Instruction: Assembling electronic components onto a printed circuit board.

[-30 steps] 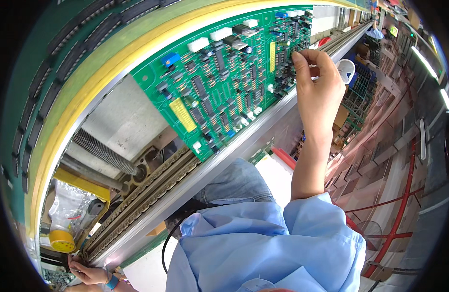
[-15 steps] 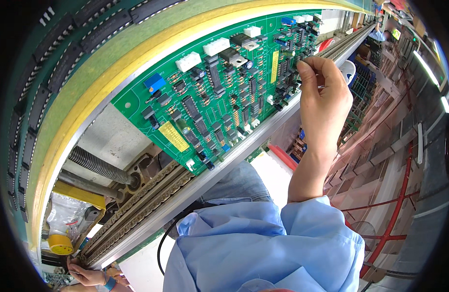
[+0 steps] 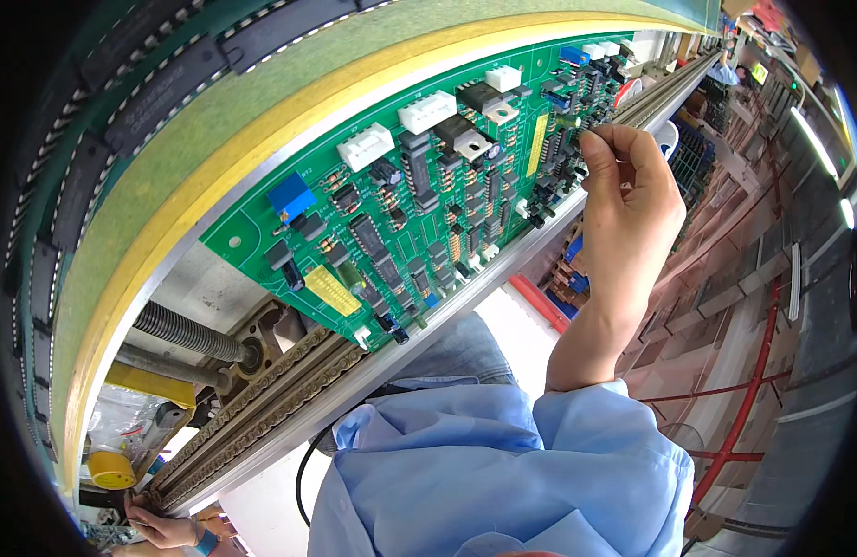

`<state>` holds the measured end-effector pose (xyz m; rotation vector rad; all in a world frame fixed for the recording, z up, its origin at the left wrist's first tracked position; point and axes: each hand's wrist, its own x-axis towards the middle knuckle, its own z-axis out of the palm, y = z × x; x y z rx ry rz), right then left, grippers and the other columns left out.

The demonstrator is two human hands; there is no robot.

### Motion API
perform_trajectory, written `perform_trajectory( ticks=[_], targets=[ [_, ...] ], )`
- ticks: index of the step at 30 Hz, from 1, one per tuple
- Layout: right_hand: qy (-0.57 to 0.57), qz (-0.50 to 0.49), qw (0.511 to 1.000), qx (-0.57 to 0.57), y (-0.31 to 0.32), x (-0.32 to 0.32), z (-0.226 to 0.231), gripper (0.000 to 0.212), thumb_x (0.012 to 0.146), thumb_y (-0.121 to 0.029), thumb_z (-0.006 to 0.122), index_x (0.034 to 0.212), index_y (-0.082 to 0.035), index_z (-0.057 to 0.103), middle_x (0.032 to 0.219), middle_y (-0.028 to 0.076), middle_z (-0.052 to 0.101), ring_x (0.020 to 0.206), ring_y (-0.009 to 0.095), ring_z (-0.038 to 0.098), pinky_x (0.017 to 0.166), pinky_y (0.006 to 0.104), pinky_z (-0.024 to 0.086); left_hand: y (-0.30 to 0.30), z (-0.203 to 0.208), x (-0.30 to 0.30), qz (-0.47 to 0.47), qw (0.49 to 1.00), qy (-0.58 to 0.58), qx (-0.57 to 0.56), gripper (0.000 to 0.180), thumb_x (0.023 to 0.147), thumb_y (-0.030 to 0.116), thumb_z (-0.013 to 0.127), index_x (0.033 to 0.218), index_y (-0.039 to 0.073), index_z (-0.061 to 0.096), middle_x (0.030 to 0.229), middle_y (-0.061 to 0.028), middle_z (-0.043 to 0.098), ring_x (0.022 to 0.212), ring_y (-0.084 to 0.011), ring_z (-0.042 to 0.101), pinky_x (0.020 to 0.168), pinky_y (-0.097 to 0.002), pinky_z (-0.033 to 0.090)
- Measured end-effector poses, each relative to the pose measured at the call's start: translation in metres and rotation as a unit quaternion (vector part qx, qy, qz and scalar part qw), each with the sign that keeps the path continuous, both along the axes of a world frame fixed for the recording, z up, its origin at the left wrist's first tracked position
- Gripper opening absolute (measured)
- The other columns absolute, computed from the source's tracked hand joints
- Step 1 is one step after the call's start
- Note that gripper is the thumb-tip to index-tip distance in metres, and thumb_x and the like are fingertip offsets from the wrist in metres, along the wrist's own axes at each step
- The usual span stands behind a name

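Note:
My right hand [image 3: 632,190] is raised over the right part of a green circuit board [image 3: 405,226], thumb and forefinger pinched together beside its crowded small parts. Whatever sits between the fingertips, if anything, is too small to make out. The board carries white connectors [image 3: 428,111], black chips [image 3: 377,251], a blue block-shaped part [image 3: 291,198] and yellow strips [image 3: 332,291]. Its near edge lies along a metal rail [image 3: 447,316]. My left hand does not show.
A large yellow-edged frame [image 3: 215,121] with rows of black chips curves over the far left. Chain tracks [image 3: 252,404] run beside the rail. A co-worker's hand [image 3: 159,529] with a blue wristband is at lower left, near a yellow roll [image 3: 111,470].
The board looks slightly larger and shifted in the picture. My right hand appears a little farther right and lower, its fingers still pinched.

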<state>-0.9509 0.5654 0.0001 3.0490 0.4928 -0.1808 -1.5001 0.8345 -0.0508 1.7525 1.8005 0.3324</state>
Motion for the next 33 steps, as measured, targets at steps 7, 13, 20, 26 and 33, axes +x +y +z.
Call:
perform_trajectory(
  ticks=[7, 13, 20, 26, 33],
  targets=[
    [0.000, 0.013, 1.000, -0.024, 0.001, 0.001, 0.002, 0.009, 0.081, -0.008, 0.067, 0.082, -0.002, 0.061, 0.072, 0.011, 0.061, 0.059, 0.023, 0.059, 0.054, 0.0301, 0.045, 0.001, -0.002, -0.004, 0.009, 1.000, 0.003, 0.011, 0.031, 0.099, 0.016, 0.045, 0.116, -0.007, 0.055, 0.110, -0.0114, 0.058, 0.087, -0.0170, 0.051, 0.081, -0.0291, 0.042],
    [0.001, 0.024, 0.999, -0.029, 0.005, 0.000, 0.001, 0.009, 0.080, -0.009, 0.067, 0.081, -0.002, 0.060, 0.072, 0.011, 0.061, 0.059, 0.023, 0.059, 0.054, 0.0310, 0.045, -0.004, -0.002, 0.003, -0.002, 1.000, 0.000, 0.019, 0.030, 0.098, 0.015, 0.045, 0.114, -0.008, 0.056, 0.107, -0.0116, 0.058, 0.085, -0.0170, 0.051, 0.080, -0.0299, 0.042],
    [-0.015, 0.040, 0.998, -0.046, -0.001, 0.005, 0.000, 0.010, 0.080, -0.010, 0.066, 0.080, -0.002, 0.061, 0.071, 0.010, 0.061, 0.059, 0.024, 0.060, 0.055, 0.0317, 0.046, 0.002, 0.001, -0.002, -0.012, 1.000, 0.003, 0.010, 0.029, 0.098, 0.014, 0.045, 0.113, -0.008, 0.055, 0.107, -0.0114, 0.058, 0.086, -0.0173, 0.050, 0.079, -0.0304, 0.042],
    [-0.028, 0.080, 0.996, -0.039, -0.002, 0.007, -0.002, 0.010, 0.080, -0.010, 0.066, 0.080, -0.002, 0.061, 0.071, 0.011, 0.061, 0.059, 0.025, 0.060, 0.055, 0.0326, 0.046, -0.001, -0.001, 0.001, -0.001, 1.000, -0.015, 0.025, 0.027, 0.096, 0.013, 0.049, 0.108, -0.010, 0.058, 0.104, -0.0128, 0.060, 0.084, -0.0171, 0.055, 0.077, -0.0301, 0.046],
    [-0.022, 0.064, 0.997, -0.033, -0.001, 0.013, 0.003, 0.009, 0.079, -0.009, 0.067, 0.079, -0.002, 0.062, 0.070, 0.011, 0.062, 0.058, 0.025, 0.059, 0.056, 0.0319, 0.046, -0.001, -0.001, 0.003, 0.012, 1.000, -0.013, 0.023, 0.030, 0.098, 0.015, 0.046, 0.114, -0.008, 0.055, 0.112, -0.0115, 0.058, 0.087, -0.0169, 0.050, 0.081, -0.0280, 0.042]
  ],
)
